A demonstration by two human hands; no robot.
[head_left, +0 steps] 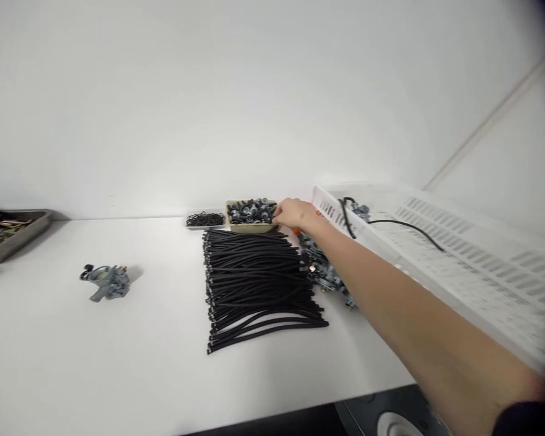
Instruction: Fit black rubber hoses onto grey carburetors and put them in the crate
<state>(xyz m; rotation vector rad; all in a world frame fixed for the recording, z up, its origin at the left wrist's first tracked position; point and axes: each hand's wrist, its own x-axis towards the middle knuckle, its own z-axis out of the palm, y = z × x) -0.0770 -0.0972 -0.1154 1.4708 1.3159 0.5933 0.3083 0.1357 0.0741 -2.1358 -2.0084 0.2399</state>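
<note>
My right hand (292,213) reaches across the table to the right end of a tan bin (249,228). Its fingers are curled together at the rim; what they hold, if anything, is hidden. Small black and grey metal parts (252,211) fill that bin. In front of it lies a wide row of black rubber hoses (258,272) with clips at their left ends. Several grey metal carburetors (324,272) are piled under my forearm, partly covered by it. Another carburetor (108,282) sits alone on the left of the table. My left hand is out of view.
A clear tray of thin black rings (205,219) stands left of the bin. A white slotted basket (436,266) at right holds a carburetor and black hoses. A metal tray (22,236) is at far left. Something orange (297,231) shows beside my hand. A wall rises behind.
</note>
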